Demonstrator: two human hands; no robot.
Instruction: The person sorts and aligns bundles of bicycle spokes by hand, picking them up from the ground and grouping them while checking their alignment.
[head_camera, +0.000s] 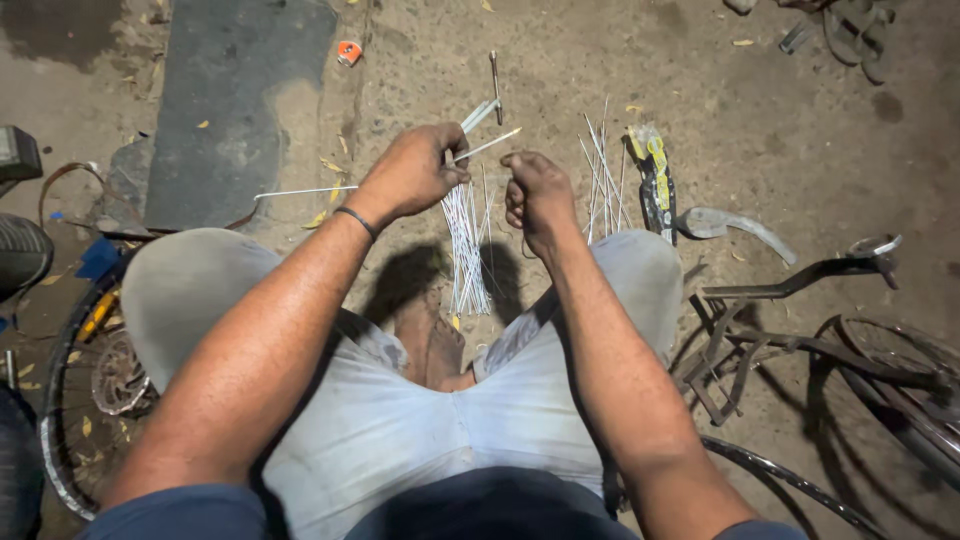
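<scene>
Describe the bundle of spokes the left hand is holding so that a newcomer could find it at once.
Start at the two pale trousered knees; between them the left hand grips a bundle of thin silvery metal spokes hanging toward the dirt ground. Unlike the loose spokes lying fanned beside the right hand, these hang gathered together.

Site: open-ground bicycle repair spot, worked at floor level.

Bare dirt floor (800, 120) serves as the work surface, littered with dry leaves. A spoked bicycle wheel (85, 400) lies at the left; a bicycle frame with rear carrier (790, 320) lies at the right. Loose bundles of metal spokes (466, 250) are spread on the ground, with a curved mudguard piece (730, 225) and a yellow-and-black packet (655, 180) near them. No bench or shelving in view.
</scene>
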